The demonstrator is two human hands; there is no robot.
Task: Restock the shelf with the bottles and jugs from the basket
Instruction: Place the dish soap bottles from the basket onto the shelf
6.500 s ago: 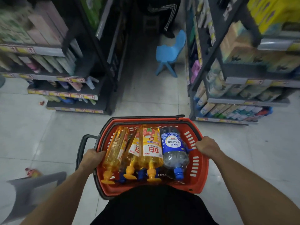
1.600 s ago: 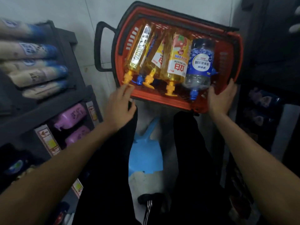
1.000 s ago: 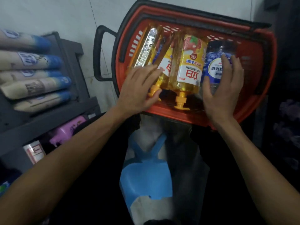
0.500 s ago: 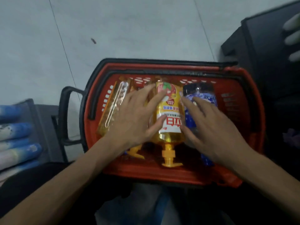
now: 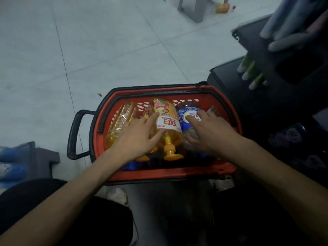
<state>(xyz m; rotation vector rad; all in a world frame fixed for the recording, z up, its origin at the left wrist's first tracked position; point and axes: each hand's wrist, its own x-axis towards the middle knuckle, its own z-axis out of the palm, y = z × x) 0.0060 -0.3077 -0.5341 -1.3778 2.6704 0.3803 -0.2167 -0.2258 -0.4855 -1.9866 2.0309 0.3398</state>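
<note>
Now both hands are down in the red basket (image 5: 168,173), which sits on the pale tiled floor (image 5: 88,50) just in front of the person's knees, its black handle (image 5: 75,134) sticking out to the left. The left hand (image 5: 136,137) lies spread across the yellow bottles, fingers fairly straight and gripping nothing. Its forefinger runs up the left edge of the labelled yellow bottle (image 5: 166,119) and its thumb touches that bottle's shoulder. That bottle lies on its side in the middle of the basket, with its yellow pump cap (image 5: 171,153) pointing toward the person. To its left lies a clear yellow bottle (image 5: 120,121), partly under the left hand's fingers. The right hand (image 5: 211,132) is cupped over the blue-labelled bottle (image 5: 184,112) at the right of the basket. Its fingers curve over the top and its thumb is tucked against the near side, so it has hold of the bottle. Blue caps (image 5: 133,165) peek out low in the basket, near the front wall.

Just beside the basket on the right stands a dark shelf (image 5: 230,89), with green-and-white tubes (image 5: 248,71) poking out of it. At far left there's another shelf corner (image 5: 42,157) with blurred blue packs (image 5: 10,157). Up top, grey legs (image 5: 197,8) stand on the floor with something orange (image 5: 221,7) beside them.
</note>
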